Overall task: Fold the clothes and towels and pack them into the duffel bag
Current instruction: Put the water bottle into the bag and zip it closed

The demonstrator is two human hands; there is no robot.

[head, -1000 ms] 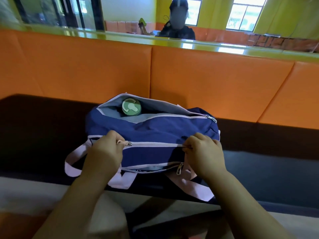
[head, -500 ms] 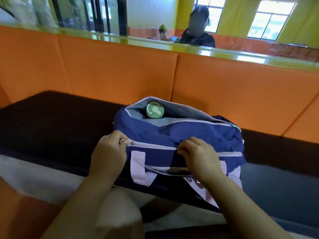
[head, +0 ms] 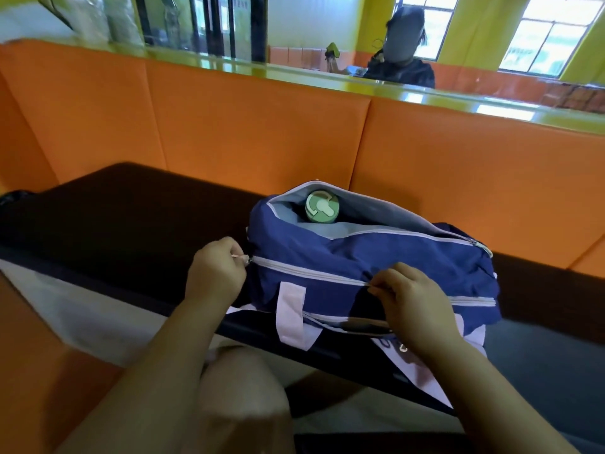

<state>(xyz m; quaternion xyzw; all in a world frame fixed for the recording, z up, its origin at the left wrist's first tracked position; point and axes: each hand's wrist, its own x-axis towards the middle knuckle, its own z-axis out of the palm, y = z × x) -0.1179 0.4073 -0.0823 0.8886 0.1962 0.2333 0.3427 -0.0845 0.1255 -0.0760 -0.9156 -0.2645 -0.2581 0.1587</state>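
The blue duffel bag lies on the dark bench, its top compartment gaping open with a green-lidded bottle inside. The step in hand looks like working the front zipper. At the bag's left end the left hand is clenched on what seems to be the zipper pull, though it is small. The right hand pinches the front zipper at the bag's middle. The next move likely calls for steady tension along the teeth.

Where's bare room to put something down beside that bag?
Widest bare patch: the dark surface left of the duffel bag, bordered by the orange backrest. A smaller patch lies right of the bag. Crowded at the bag's front, where left hand and right hand pinch the zipper.
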